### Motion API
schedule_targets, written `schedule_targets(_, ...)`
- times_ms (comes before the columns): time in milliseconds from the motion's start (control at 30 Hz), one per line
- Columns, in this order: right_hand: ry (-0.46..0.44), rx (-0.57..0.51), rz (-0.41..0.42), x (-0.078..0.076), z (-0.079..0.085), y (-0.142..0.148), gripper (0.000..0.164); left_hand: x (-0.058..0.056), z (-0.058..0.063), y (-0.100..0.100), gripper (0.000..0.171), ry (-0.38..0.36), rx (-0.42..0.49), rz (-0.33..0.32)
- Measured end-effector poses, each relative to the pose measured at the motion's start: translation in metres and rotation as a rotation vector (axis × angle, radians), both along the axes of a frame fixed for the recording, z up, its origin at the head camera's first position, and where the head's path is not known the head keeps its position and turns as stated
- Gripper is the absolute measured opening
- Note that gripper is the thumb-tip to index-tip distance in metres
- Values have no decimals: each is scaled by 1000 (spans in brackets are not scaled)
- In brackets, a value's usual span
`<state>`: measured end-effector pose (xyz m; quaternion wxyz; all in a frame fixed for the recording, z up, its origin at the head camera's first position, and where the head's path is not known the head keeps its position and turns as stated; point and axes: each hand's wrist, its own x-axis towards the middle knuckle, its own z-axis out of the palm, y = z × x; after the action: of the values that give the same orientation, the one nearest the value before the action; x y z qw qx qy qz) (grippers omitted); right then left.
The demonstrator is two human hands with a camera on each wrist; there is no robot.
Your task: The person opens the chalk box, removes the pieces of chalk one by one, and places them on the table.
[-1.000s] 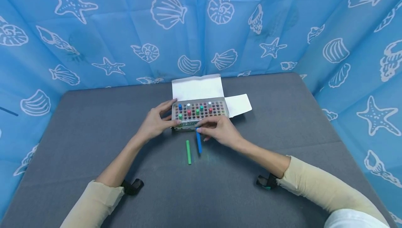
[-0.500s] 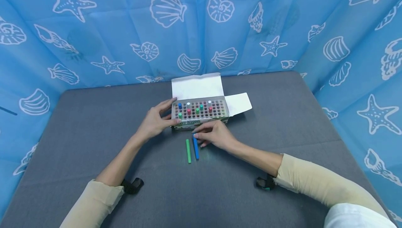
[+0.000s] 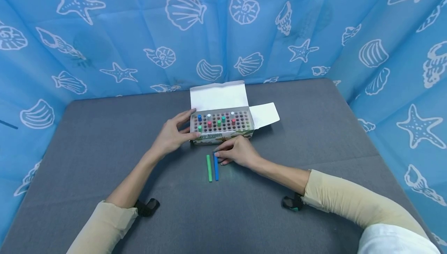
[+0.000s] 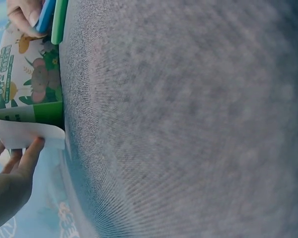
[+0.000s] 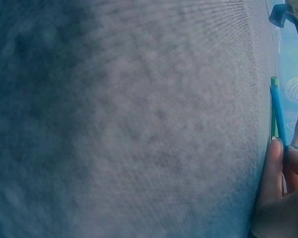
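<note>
A printed cardboard box (image 3: 223, 135) stands with its lid up, several coloured chalk sticks upright in its holed insert. My left hand (image 3: 171, 133) holds the box at its left end, thumb at the front corner and fingers towards the back. In front of the box, my right hand (image 3: 239, 153) pinches the near-box end of a blue chalk stick (image 3: 216, 169) between thumb and fingers. Just left of it, a green chalk stick (image 3: 209, 169) lies on the table, almost parallel. In the left wrist view, left fingertips touch the box's white side flap (image 4: 27, 133).
The white lid (image 3: 219, 95) leans back from the box, and a second side flap (image 3: 264, 115) sticks out to the right. A grey cloth covers the table (image 3: 297, 129). Behind hangs a blue curtain (image 3: 223, 32) with shell prints.
My right hand has moved towards me and slightly left, bringing the blue chalk stick down from the box front to beside the green one. My left hand stays on the box.
</note>
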<state>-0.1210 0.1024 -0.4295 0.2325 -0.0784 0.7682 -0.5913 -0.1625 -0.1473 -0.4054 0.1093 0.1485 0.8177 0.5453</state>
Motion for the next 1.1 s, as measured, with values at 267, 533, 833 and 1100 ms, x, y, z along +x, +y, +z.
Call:
schedule_targets(267, 8, 12, 12, 1, 2, 0, 16, 0, 0, 0, 78, 0, -9, 0)
schedule_targets(533, 21, 12, 32, 1, 2, 1, 14, 1, 0, 0, 78, -1, -1, -4)
schedule_targets(833, 152, -24, 155, -2, 10, 9, 16, -1, -1, 0, 78, -1, 12, -7)
schedule_targets(1100, 257, -27, 193, -7, 22, 21, 17, -3, 0, 0, 80, -23, -9, 1)
